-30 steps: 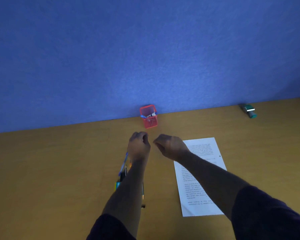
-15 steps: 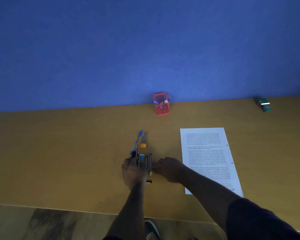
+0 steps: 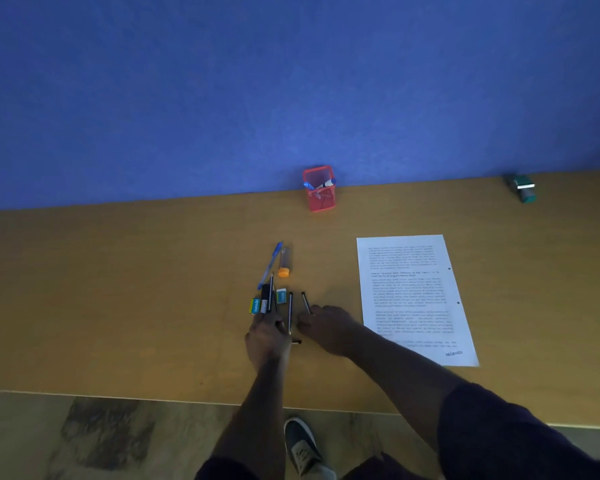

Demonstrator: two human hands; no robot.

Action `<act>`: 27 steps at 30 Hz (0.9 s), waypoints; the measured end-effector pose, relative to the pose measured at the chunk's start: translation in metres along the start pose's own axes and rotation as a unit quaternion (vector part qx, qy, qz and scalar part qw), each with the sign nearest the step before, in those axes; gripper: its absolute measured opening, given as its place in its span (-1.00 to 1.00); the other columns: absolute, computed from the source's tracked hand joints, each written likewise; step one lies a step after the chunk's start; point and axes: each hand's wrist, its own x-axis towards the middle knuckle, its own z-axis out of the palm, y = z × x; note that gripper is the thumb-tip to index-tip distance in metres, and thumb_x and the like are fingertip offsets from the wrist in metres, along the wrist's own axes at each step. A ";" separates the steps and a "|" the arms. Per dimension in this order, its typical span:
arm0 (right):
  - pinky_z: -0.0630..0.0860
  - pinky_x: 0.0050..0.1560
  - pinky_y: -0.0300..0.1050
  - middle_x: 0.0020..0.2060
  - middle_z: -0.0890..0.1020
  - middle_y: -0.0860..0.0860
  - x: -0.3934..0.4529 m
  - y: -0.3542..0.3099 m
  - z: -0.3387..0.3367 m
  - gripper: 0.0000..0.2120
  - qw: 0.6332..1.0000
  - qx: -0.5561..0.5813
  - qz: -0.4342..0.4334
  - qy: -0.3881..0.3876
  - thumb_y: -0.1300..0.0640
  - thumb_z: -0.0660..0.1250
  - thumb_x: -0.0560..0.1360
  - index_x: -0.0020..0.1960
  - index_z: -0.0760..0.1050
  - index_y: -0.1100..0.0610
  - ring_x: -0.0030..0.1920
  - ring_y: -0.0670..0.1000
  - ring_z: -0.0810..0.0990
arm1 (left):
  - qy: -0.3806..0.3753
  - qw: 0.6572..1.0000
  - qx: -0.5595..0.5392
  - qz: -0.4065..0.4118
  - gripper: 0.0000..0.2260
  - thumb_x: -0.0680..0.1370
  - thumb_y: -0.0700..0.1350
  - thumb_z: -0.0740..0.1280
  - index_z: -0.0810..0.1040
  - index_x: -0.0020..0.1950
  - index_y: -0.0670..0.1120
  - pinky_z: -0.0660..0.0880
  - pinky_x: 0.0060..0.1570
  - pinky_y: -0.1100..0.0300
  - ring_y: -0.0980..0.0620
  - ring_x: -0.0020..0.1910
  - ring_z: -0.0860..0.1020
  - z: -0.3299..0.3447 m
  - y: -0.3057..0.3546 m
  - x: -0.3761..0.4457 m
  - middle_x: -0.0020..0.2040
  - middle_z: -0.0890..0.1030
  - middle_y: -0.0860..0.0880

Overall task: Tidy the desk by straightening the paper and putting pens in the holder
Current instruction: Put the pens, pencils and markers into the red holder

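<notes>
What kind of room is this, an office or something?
Probably an office or study cubicle: a wooden desk against a blue partition, a red mesh pen holder, loose pens, and a printed sheet stamped RECEIVED.

An office: wooden desk (image 3: 118, 306) against a blue partition (image 3: 222, 81), printed paper (image 3: 413, 296), pen holder (image 3: 319, 188).

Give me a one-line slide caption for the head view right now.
Both hands, left and right, reach the loose pens on the desk; red mesh holder waits at the wall.
</notes>
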 end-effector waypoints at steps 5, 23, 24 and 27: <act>0.54 -0.03 0.04 0.17 0.54 0.17 -0.004 -0.006 -0.003 -0.75 0.999 -0.022 -0.017 -0.031 0.27 0.29 0.54 0.22 0.49 0.20 0.12 0.18 0.56 | -0.021 1.000 0.016 -0.009 -0.84 0.52 -0.21 0.35 0.63 0.08 -0.09 0.56 -0.08 -0.03 -0.22 -0.04 0.61 0.003 0.005 0.000 0.06 0.60 -0.13; 0.56 -0.35 -0.03 -0.12 0.63 0.18 -0.002 0.007 -0.013 -0.71 0.996 -0.040 -0.075 0.013 0.24 0.46 0.42 0.10 0.50 0.23 -0.27 0.18 0.65 | -0.090 0.991 0.056 -0.085 -0.50 0.51 -0.01 0.38 0.32 0.39 -0.09 0.57 0.00 -0.02 -0.20 0.06 0.61 0.004 0.008 0.012 0.13 0.60 -0.16; 0.55 -0.38 -0.04 -0.12 0.62 0.18 -0.002 0.008 -0.014 -0.69 0.997 -0.037 -0.074 0.011 0.23 0.48 0.40 0.11 0.50 0.22 -0.29 0.17 0.64 | -0.102 0.989 0.066 -0.087 -0.45 0.49 -0.02 0.41 0.29 0.41 -0.09 0.56 0.01 -0.01 -0.19 0.08 0.61 0.004 0.009 0.012 0.14 0.59 -0.15; 0.50 -0.40 -0.07 -0.06 0.59 0.16 -0.001 0.011 -0.015 -0.73 0.997 -0.048 -0.055 -0.006 0.22 0.44 0.43 0.11 0.50 0.20 -0.30 0.14 0.63 | -0.112 0.986 0.085 -0.086 -0.42 0.46 -0.04 0.43 0.28 0.41 -0.10 0.56 0.01 0.00 -0.18 0.08 0.62 0.004 0.012 0.016 0.16 0.59 -0.14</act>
